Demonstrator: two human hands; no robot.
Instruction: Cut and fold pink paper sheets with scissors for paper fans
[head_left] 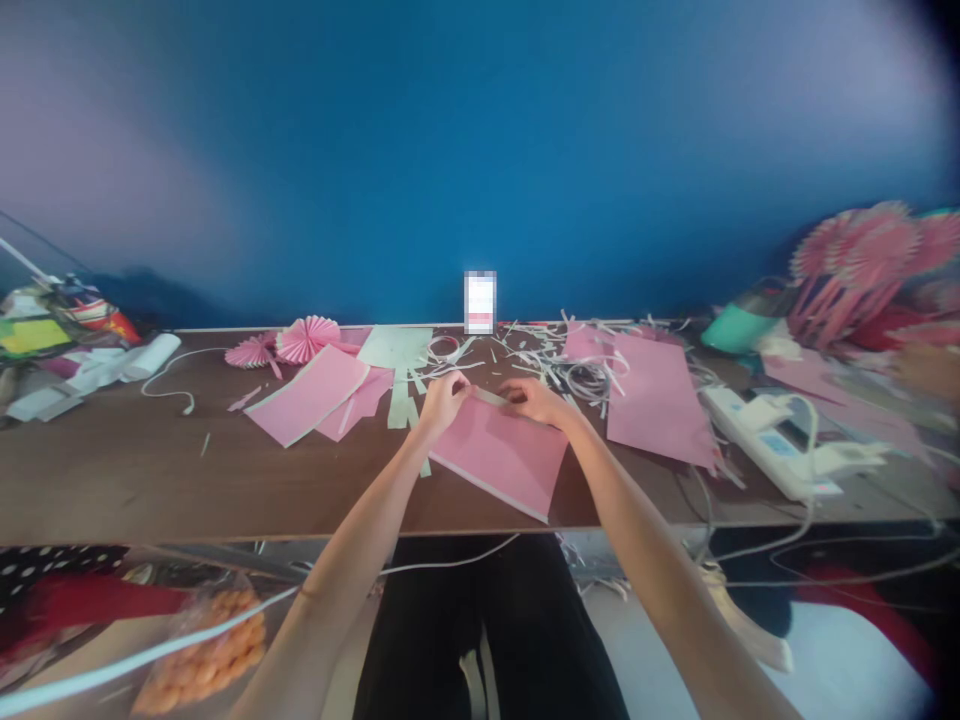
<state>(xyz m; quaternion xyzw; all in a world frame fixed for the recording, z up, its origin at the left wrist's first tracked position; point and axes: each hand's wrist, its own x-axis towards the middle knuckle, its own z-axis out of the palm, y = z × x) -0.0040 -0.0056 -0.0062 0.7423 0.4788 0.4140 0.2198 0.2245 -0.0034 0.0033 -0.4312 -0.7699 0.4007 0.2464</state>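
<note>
My left hand [442,403] and my right hand [529,401] pinch the two ends of a narrow pale paper strip [490,396] above the far edge of a pink paper sheet [498,466]. That sheet lies on a brown wooden table [150,470], and its near edge shows a pale border. I cannot tell whether the strip is a folded part of the sheet or a separate piece. Further pink sheets [306,394] [656,400] lie to either side of my hands, and paper scraps [570,365] are scattered just beyond them.
Pink paper fans [304,339] stand at the far left of the table, beside a pale green sheet [395,347]. A white power strip [757,440] with plugged-in cords lies at the right. A phone [480,302] stands against the blue wall. A bag of orange items [202,650] sits below the table.
</note>
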